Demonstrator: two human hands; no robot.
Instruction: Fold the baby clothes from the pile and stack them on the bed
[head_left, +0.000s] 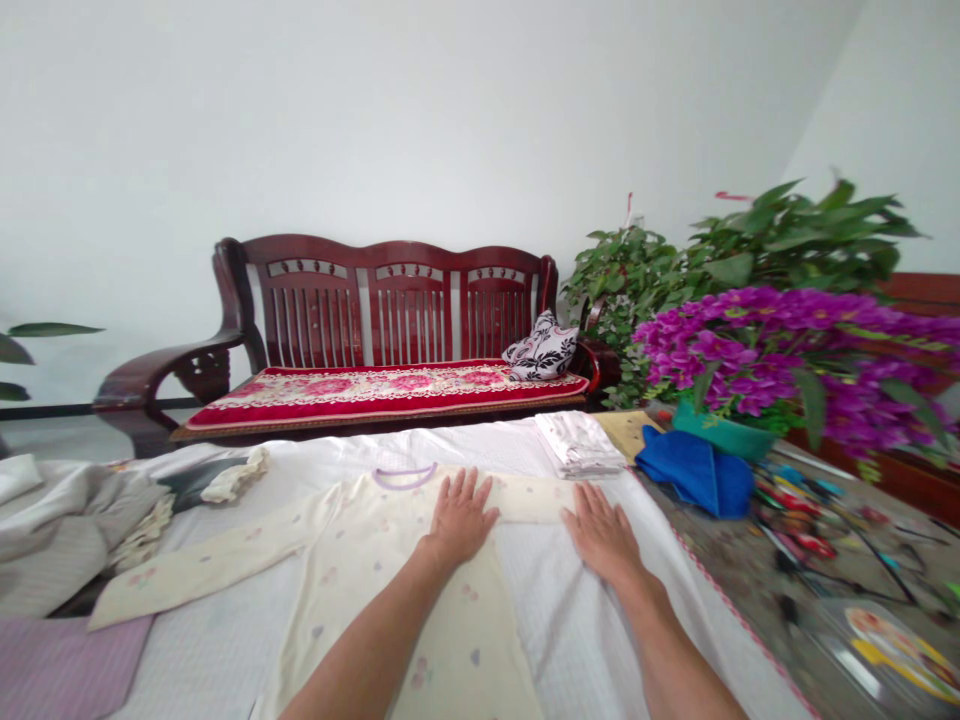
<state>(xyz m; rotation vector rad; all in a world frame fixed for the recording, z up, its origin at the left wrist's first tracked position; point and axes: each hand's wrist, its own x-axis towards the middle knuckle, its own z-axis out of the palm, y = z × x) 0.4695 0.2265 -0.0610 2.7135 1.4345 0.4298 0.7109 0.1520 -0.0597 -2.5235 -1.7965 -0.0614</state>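
Observation:
A cream long-sleeved shirt [352,590] with a lilac neckline and small printed motifs lies spread on a white cloth [225,660]. My left hand [460,515] rests flat near the shirt's right shoulder, fingers stretched out. Flat at the cuff of the right-hand sleeve [532,497] is my right hand [602,532], its fingers slightly apart. The other sleeve [217,560] stretches out to the left. Neither hand grips anything. My forearms cover part of the shirt's body.
A folded white garment stack [579,445] sits beyond my right hand. Crumpled clothes [67,530] and a purple striped cloth [71,660] lie at left. At right are a blue cloth [694,470], purple flowers [750,350], scattered small items and a plastic box [889,650]. A wooden bench [315,310] stands behind.

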